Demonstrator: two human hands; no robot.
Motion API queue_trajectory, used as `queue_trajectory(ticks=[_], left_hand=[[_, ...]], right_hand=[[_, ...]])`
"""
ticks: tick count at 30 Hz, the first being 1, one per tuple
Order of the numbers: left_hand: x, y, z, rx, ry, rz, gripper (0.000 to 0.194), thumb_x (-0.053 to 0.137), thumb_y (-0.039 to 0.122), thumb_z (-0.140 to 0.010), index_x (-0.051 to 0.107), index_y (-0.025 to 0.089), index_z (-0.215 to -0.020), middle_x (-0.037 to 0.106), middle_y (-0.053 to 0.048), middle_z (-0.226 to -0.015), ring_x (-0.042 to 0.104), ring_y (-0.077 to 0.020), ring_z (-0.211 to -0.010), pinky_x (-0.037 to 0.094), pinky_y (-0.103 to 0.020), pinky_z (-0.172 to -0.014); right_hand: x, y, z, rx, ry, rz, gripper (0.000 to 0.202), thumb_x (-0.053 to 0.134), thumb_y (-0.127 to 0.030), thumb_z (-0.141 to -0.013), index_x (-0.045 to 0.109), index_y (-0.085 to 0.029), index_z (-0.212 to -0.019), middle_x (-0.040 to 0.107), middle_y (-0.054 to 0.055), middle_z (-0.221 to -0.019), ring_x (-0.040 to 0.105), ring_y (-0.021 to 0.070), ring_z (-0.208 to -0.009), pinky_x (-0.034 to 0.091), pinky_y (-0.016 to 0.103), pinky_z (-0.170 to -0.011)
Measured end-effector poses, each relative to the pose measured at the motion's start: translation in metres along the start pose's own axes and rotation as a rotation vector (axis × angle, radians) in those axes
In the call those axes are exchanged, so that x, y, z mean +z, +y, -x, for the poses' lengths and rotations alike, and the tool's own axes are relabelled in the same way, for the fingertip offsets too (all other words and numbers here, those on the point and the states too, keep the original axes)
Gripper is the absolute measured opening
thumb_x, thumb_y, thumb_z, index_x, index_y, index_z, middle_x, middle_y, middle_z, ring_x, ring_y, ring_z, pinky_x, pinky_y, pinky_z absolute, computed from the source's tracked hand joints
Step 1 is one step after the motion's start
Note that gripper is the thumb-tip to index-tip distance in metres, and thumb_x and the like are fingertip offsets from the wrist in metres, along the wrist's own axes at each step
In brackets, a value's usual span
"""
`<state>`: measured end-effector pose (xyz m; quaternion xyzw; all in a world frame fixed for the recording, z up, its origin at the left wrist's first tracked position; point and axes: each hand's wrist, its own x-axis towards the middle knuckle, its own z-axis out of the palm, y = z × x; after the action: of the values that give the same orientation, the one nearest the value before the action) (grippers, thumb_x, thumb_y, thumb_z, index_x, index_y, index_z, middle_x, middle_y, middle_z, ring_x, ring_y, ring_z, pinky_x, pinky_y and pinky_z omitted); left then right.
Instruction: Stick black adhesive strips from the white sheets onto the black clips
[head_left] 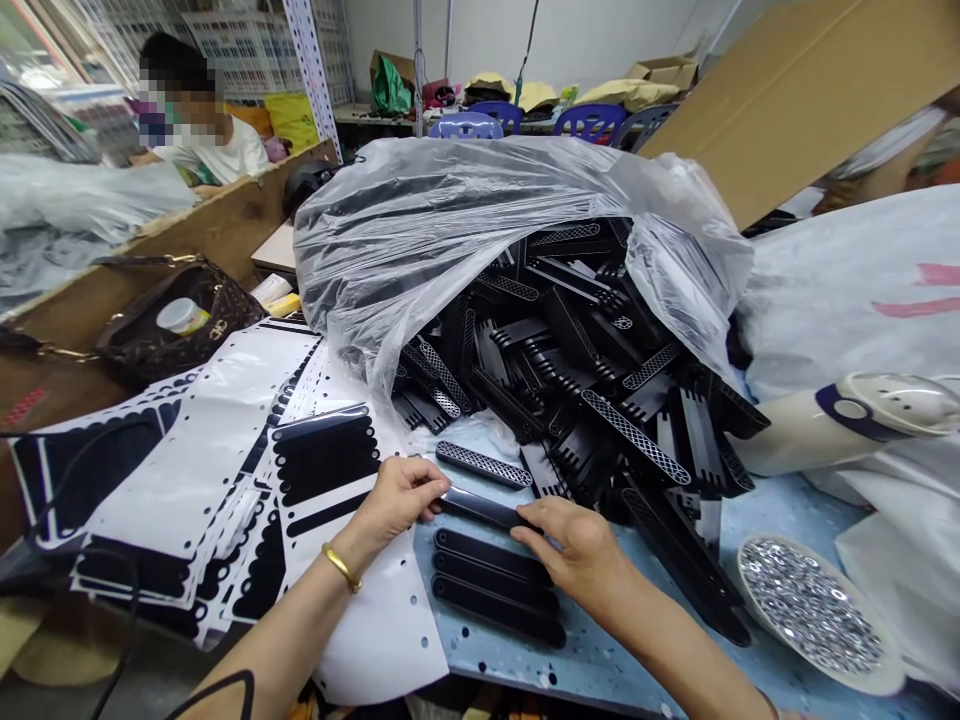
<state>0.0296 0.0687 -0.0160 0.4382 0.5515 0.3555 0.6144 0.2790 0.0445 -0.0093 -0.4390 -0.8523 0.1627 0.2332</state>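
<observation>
A glossy black strip (480, 506) is held level between my two hands. My left hand (405, 492) pinches its left end, with a gold bangle on the wrist. My right hand (564, 535) has its fingers on the right end. Just below lie several black bars (495, 590), side by side on the blue table (480, 655). Behind the strip sits a black piece with a lattice pattern (484, 464). White sheets with black adhesive strips (326, 455) lie beside my left hand.
A clear plastic bag (450, 215) spills black slotted parts (555, 350) across the back. A bowl of metal rings (814, 610) is at the right, near a cream and blue appliance (847, 415). A brown handbag (176, 335) lies left. Another person (217, 145) sits back left.
</observation>
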Motion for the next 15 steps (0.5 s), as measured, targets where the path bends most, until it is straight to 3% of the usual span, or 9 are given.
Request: queue_trajectory(ticks=[15], left_hand=[[-0.0022, 0.0006, 0.0006, 0.013, -0.019, -0.008, 0.029, 0.077, 0.040, -0.061, 0.071, 0.012, -0.066, 0.069, -0.004, -0.069, 0.060, -0.0096, -0.049, 0.048, -0.018, -0.043]], right_hand=[[0.0050, -0.0012, 0.0045, -0.044, 0.092, -0.044, 0.018, 0.056, -0.019, -0.092, 0.074, -0.017, -0.095, 0.076, 0.008, -0.081, 0.071, 0.0191, -0.073, 0.060, 0.030, -0.067]])
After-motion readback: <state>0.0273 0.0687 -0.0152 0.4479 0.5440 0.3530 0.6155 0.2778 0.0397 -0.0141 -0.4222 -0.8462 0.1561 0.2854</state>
